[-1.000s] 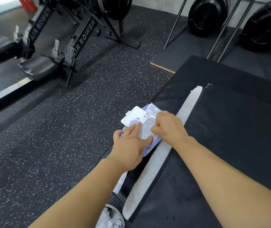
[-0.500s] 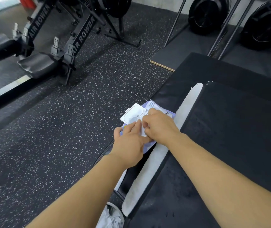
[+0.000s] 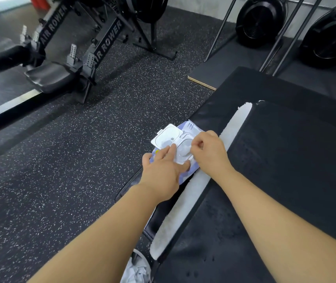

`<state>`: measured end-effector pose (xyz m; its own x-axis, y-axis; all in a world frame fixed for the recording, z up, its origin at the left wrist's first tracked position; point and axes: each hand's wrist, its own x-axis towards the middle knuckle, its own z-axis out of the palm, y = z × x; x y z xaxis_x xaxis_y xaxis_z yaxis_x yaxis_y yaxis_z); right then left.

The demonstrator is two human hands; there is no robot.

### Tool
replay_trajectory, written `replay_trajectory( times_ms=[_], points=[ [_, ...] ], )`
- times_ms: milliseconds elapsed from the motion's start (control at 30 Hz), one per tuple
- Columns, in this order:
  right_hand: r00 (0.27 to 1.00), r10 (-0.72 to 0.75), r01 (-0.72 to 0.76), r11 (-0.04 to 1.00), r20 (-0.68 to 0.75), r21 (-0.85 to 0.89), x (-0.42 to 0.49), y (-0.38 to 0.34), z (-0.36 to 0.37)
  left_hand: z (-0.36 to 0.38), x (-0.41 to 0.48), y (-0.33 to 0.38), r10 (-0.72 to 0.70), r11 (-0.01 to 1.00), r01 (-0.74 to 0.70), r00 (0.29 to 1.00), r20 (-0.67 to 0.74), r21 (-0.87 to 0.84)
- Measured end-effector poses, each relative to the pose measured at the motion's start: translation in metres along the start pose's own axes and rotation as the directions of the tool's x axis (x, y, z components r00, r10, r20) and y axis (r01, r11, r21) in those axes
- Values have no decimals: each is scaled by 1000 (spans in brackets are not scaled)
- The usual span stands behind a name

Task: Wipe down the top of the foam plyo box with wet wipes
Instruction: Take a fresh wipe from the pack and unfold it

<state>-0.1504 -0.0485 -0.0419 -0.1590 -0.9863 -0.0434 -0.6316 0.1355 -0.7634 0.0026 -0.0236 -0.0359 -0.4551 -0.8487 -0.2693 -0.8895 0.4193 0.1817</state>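
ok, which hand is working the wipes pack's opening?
The right hand: it pinches a wipe at the opening, while the left hand only presses the pack with straight fingers.

This is plainly a gym. The floor is black rubber flooring (image 3: 71, 170) flecked with white, the sort laid in workout rooms. Two rowing machines (image 3: 106, 45) stand side by side at the far left, each frame printed AIR ROWER, with a padded seat (image 3: 51, 76) on a long rail (image 3: 10, 107) and grey footplates (image 3: 72, 54). By the far wall sit two round black fan housings (image 3: 261, 21) behind slanting steel bars (image 3: 285, 31). At the near right stands a big black foam plyo box (image 3: 295, 160).
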Motion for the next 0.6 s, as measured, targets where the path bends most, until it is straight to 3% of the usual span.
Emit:
replay_trajectory(
  times_ms=[67, 200, 267, 467, 533, 600],
  points=[
    [1000, 0, 0, 1000, -3, 20, -1, -2, -3, 0, 1, 2, 1, 1000, -1, 1000, -6, -11],
    [965, -120, 202, 906, 232, -372, -2, -8, -1, -1, 0, 2, 5, 998, -7, 999, -35, -68],
    [965, -108, 207, 873, 240, -442, -2, -11, 2, 1, 0, 2, 9, 998, -10, 999, -32, -59],
    [972, -109, 202, 843, 209, -499, 2, -17, 5, 2, 1, 1, 15, 999, -17, 999, -52, -35],
    [975, -99, 174, 893, 198, -415, 2, -10, 2, 2, 1, 1, 10, 1000, -11, 999, -52, -16],
    [988, -85, 110, 972, 126, -207, 3, 0, -2, 3, 2, 1, -3, 1000, 3, 999, -34, -2]
  ],
)
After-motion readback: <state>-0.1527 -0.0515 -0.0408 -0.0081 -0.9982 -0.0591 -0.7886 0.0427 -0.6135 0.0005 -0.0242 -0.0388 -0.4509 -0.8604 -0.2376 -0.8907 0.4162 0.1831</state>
